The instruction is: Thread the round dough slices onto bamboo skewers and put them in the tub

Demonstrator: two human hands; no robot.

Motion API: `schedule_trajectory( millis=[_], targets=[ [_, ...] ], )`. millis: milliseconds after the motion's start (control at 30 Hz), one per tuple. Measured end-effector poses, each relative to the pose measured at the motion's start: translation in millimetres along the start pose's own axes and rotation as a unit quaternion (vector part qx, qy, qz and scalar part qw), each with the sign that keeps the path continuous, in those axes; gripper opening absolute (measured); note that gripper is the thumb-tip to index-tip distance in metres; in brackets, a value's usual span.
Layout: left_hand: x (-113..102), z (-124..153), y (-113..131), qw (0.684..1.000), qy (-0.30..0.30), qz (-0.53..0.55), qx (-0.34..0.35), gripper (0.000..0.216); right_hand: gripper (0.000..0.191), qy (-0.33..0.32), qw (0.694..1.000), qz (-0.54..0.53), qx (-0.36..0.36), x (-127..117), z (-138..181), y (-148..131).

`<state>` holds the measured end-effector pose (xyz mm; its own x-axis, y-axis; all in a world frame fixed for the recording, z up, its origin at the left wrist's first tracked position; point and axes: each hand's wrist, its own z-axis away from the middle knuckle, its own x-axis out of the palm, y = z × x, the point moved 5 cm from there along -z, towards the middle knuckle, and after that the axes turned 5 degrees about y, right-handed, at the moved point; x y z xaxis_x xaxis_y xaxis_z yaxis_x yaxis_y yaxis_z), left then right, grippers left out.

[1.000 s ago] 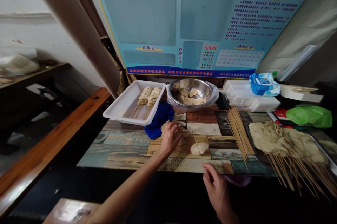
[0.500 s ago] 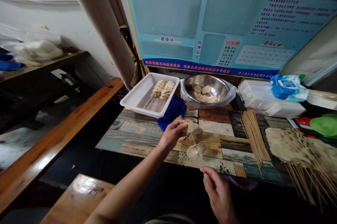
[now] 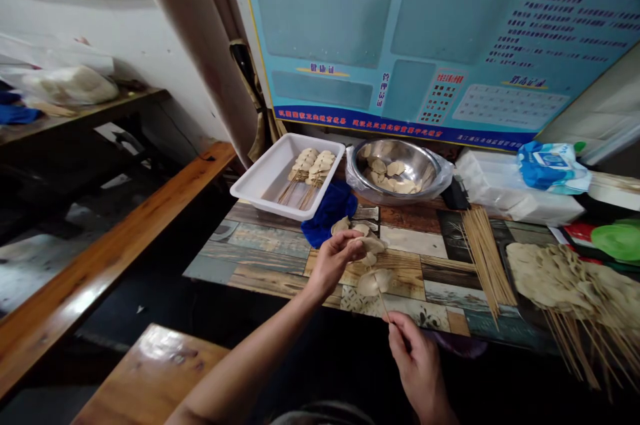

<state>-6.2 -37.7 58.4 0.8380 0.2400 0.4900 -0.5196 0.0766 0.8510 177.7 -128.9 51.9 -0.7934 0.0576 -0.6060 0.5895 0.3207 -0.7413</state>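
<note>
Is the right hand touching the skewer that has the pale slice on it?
Touching. The head view shows the right hand pinching the lower end of the skewer between its fingertips, with no gap.

Soft, even daylight fills the scene, strongest on the white wall (image 3: 75,18) at 10 o'clock and the blue notice board (image 3: 425,32) at 12 to 1 o'clock. The steel bowl (image 3: 426,165) just above centre carries small glare spots, and the wooden stool (image 3: 150,365) at 7 o'clock shows a pale sheen. Under the table (image 3: 260,238), at 6 o'clock, everything sinks into black shadow. The wide lens bows the bench (image 3: 100,265) at 9 o'clock and stretches the skewered pile (image 3: 565,278) at 4 o'clock. The board's print is too soft to read. The thin skewer (image 3: 383,302) pinched by the right hand (image 3: 417,362) is barely resolved; the pale slice (image 3: 370,245) in the left hand (image 3: 336,258) blurs at its edges.
</note>
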Motion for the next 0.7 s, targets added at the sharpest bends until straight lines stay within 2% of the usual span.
schedule_trajectory(
  millis=[67,200,300,433,600,700],
  targets=[
    [-2,-1,-2,0.999,0.010,0.037,-0.032,0.033,0.024,0.003,1.000,0.005,-0.023,-2,0,-1],
    [-4,-2,-9,0.984,-0.005,0.099,-0.145,0.029,0.022,0.018,0.996,0.020,-0.087,-4,2,-2],
    [-1,2,-13,0.974,-0.027,0.132,-0.183,0.025,0.022,0.038,0.992,0.037,-0.116,-3,4,-1],
    [2,6,-16,0.980,-0.027,0.125,-0.152,0.028,0.026,0.063,0.990,0.059,-0.109,0,4,-1],
    [1,9,-10,0.998,0.029,0.056,-0.026,0.031,0.032,0.068,0.990,0.078,-0.099,1,3,-8],
    [-1,11,-10,0.998,0.057,0.018,0.020,0.031,0.033,0.074,0.989,0.084,-0.098,1,1,-13]
  ],
)
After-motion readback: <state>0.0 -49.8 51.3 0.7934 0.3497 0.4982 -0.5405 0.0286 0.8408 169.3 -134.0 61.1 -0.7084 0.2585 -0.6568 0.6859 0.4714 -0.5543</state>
